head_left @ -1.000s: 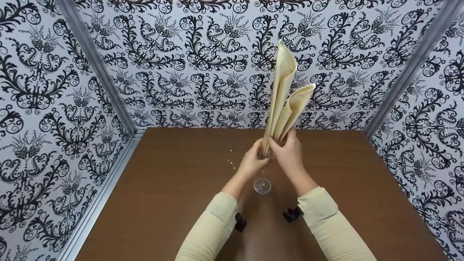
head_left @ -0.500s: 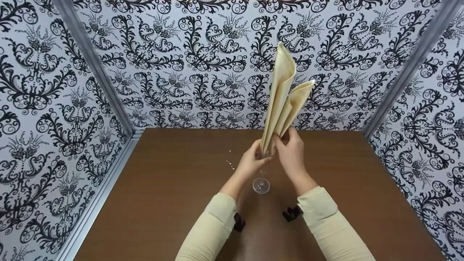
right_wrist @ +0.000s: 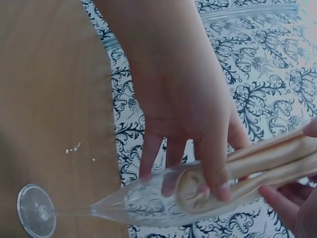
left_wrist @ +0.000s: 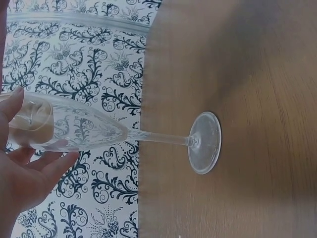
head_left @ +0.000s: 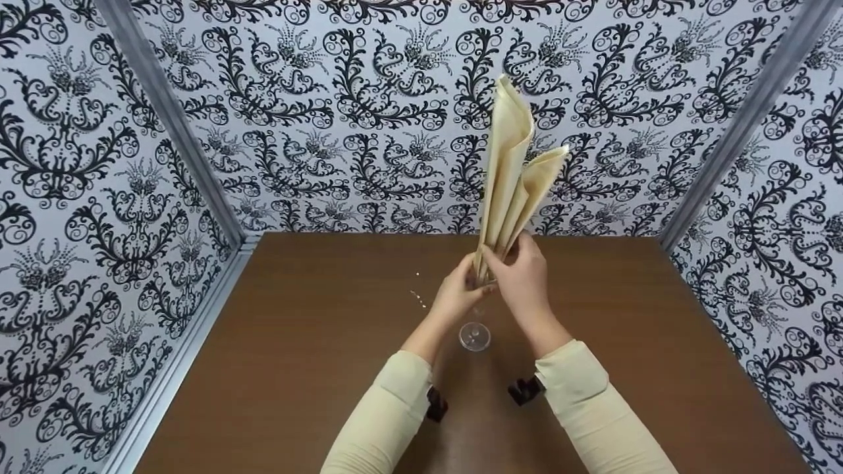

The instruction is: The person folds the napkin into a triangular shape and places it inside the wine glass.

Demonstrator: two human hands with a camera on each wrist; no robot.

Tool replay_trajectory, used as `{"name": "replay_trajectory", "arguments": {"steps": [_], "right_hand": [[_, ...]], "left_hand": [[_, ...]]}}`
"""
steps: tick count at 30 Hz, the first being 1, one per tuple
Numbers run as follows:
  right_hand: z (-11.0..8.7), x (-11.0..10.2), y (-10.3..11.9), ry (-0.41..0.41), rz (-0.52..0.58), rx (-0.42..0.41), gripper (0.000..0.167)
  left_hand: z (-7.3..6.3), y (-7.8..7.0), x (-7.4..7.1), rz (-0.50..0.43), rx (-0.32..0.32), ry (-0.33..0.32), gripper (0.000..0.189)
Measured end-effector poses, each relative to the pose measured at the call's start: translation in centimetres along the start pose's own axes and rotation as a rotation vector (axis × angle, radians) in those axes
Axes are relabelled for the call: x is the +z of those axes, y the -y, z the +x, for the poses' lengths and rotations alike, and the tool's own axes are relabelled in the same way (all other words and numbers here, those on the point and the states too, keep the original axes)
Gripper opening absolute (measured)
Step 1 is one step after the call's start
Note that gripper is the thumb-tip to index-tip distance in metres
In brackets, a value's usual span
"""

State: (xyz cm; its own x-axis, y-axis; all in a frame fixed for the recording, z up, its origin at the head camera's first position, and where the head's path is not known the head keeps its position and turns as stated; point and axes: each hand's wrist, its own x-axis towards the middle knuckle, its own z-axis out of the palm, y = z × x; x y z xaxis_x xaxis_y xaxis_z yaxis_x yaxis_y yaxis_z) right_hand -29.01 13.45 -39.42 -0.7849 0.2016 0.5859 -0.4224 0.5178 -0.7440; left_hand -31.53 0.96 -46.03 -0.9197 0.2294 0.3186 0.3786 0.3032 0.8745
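Observation:
A pale gold cloth napkin [head_left: 506, 171], folded into two pointed rolls of unequal height, rises from a clear champagne flute [left_wrist: 94, 126]. The napkin's bunched lower end [right_wrist: 194, 191] sits inside the upper bowl, with clear glass below it. My left hand [head_left: 458, 289] grips the bowl near the rim, thumb on one side and fingers on the other. With thumb and fingers my right hand [head_left: 523, 280] pinches the napkin just above the rim. The flute's round foot [head_left: 475, 336] is at the brown table; whether it touches I cannot tell.
The brown wooden table [head_left: 316, 368] has a few small white specks [head_left: 419, 299] left of the flute. Walls with black-and-white scroll pattern [head_left: 395, 131] and grey metal posts [head_left: 178, 125] enclose the back and sides.
The right thumb has shifted left across the napkin's front. The tall roll has tipped slightly left. My left hand stays on the flute, nearly unmoved.

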Motion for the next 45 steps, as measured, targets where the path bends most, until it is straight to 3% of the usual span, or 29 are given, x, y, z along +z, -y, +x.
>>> {"name": "replay_trajectory", "arguments": {"steps": [6,11,14,19,27,34,45], "right_hand": [[0.5,0.1,0.8,-0.007,-0.084,0.029,0.06],[0.9,-0.1,0.5,0.009,-0.119,0.007,0.053],[1.2,-0.3,0.5,0.033,-0.118,0.002,0.047],[1.5,-0.9,0.8,0.089,-0.118,0.023,0.041],[1.9,-1.1,0.7,0.137,-0.148,0.012,0.039],[2.0,-0.9,0.5,0.161,-0.158,-0.024,0.035],[2.1,-0.4,0.1,0.206,-0.195,0.024,0.031]], "left_hand": [[0.2,-0.1,0.0,0.081,0.009,-0.006,0.06],[0.1,-0.1,0.0,0.021,-0.04,-0.012,0.071],[0.1,0.0,0.1,0.031,-0.07,-0.033,0.067],[0.5,0.3,-0.1,0.086,-0.038,-0.042,0.055],[0.8,1.1,-0.4,0.065,-0.014,0.0,0.052],[0.6,1.6,-0.3,0.02,0.0,-0.02,0.052],[0.4,1.6,-0.4,0.01,-0.016,-0.019,0.052]]}}
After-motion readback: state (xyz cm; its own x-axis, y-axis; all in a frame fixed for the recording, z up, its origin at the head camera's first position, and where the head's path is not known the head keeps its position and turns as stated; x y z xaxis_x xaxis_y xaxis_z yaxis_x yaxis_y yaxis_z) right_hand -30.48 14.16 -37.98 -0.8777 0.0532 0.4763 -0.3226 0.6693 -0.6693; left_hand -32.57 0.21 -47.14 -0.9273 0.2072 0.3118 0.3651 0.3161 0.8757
